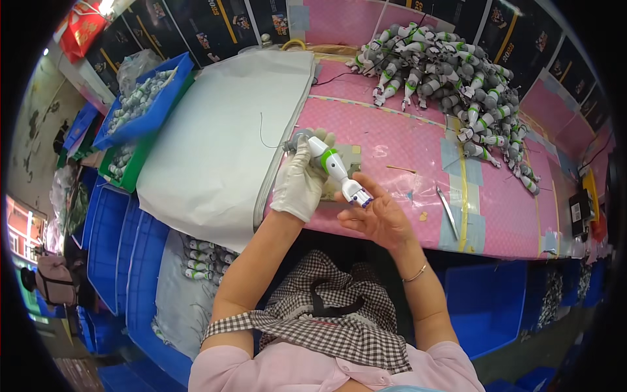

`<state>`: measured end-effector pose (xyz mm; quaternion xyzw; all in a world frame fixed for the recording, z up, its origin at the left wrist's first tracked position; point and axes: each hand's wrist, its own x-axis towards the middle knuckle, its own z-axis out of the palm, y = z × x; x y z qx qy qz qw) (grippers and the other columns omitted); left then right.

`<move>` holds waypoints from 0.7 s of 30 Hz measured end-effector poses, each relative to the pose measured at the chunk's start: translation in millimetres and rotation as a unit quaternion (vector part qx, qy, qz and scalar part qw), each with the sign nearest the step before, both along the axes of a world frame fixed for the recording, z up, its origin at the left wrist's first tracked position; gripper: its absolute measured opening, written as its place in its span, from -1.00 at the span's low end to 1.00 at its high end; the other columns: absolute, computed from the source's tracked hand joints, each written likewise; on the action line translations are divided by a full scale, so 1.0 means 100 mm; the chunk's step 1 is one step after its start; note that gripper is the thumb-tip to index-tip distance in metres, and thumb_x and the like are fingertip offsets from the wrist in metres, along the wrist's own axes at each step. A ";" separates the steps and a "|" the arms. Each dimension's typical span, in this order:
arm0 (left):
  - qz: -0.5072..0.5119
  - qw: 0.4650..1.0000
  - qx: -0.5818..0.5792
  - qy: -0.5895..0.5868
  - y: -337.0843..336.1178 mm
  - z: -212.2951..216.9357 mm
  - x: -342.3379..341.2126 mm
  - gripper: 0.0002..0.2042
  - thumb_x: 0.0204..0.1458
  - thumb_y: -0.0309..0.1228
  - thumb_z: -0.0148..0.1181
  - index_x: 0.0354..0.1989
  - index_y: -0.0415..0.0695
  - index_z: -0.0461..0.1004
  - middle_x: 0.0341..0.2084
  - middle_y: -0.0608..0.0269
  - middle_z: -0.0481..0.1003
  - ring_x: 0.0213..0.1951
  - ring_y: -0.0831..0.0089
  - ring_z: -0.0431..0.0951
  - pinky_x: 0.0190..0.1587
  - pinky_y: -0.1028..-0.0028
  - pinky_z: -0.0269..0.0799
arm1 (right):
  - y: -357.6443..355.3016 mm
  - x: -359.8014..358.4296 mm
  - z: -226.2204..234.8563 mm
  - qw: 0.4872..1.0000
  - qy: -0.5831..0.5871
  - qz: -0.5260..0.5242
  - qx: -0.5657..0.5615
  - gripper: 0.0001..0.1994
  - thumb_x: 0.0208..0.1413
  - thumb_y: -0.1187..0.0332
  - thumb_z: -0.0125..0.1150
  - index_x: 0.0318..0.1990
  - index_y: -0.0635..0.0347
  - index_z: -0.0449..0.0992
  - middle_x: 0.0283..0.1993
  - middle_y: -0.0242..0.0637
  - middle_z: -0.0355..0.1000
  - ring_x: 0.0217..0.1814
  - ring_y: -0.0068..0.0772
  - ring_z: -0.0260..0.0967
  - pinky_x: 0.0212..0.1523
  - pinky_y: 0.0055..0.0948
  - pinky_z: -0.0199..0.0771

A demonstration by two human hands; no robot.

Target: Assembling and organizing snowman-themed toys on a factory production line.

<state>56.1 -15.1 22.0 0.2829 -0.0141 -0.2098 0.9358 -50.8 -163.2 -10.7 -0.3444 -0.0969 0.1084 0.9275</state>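
Observation:
My left hand (298, 179), in a white glove, is closed around the grey upper end of a toy figure's arm (332, 166). The part is white with a green band, and its claw-like end has purple tips. A thin dark wire (262, 130) curls out from the grey end to the left. My bare right hand (384, 219) is at the claw end, palm up with its fingers apart. The claw end lies over its fingers, and I cannot tell how firmly they touch. Under the part, a flat greyish-beige block (353, 157) rests on the pink table.
Many similar toy arms (450, 72) are heaped at the far right. Metal tweezers (448, 212) and a thin brownish stick (400, 168) lie right of my hands. White sheeting (222, 124) covers the left side. A blue tray (147, 98) of grey parts stands beyond it; blue bins (486, 304) sit below.

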 end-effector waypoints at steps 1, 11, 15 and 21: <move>0.000 1.000 -0.001 0.001 0.02 0.01 -0.05 -0.71 0.18 -0.36 -0.03 0.04 -0.13 0.23 -0.01 0.15 0.36 0.03 0.25 0.42 0.01 0.28 0.44 | 0.19 -0.07 -0.02 0.989 -0.014 -0.002 0.148 -0.56 0.14 0.31 0.13 0.17 0.08 0.24 0.11 -0.02 0.25 -0.10 -0.29 0.43 -0.05 -0.27 0.51; -0.117 0.992 0.033 0.018 0.16 0.13 -0.26 -0.56 0.25 -0.11 -0.28 0.17 -0.13 0.16 0.04 0.09 0.34 0.02 0.20 0.40 0.03 0.20 0.40 | 0.32 -0.09 0.08 0.880 -0.206 -0.185 -0.385 -0.61 -0.13 0.72 0.20 -0.09 0.14 0.51 -0.29 -0.41 0.26 -0.32 -0.63 0.17 -0.29 -0.65 0.25; -0.164 0.985 0.000 0.051 0.27 -0.11 -0.22 -0.52 0.24 -0.03 -0.34 0.10 -0.15 0.23 -0.05 0.06 0.39 -0.18 0.26 0.45 -0.12 0.28 0.42 | 0.17 -0.12 0.06 0.858 -0.185 -0.204 -0.434 -0.72 -0.09 0.60 0.23 -0.15 0.22 0.54 -0.38 -0.43 0.29 -0.42 -0.67 0.15 -0.42 -0.66 0.18; -0.254 0.962 0.005 0.100 0.27 -0.14 -0.43 -0.45 0.21 0.06 -0.36 0.07 -0.18 0.25 -0.19 0.09 0.46 -0.38 0.35 0.45 -0.34 0.41 0.45 | -0.24 0.19 0.23 0.938 0.145 -0.220 -0.225 -0.69 0.17 0.28 0.05 -0.09 0.38 0.46 -0.24 -0.17 0.50 -0.67 -0.62 0.30 -0.63 -0.65 0.36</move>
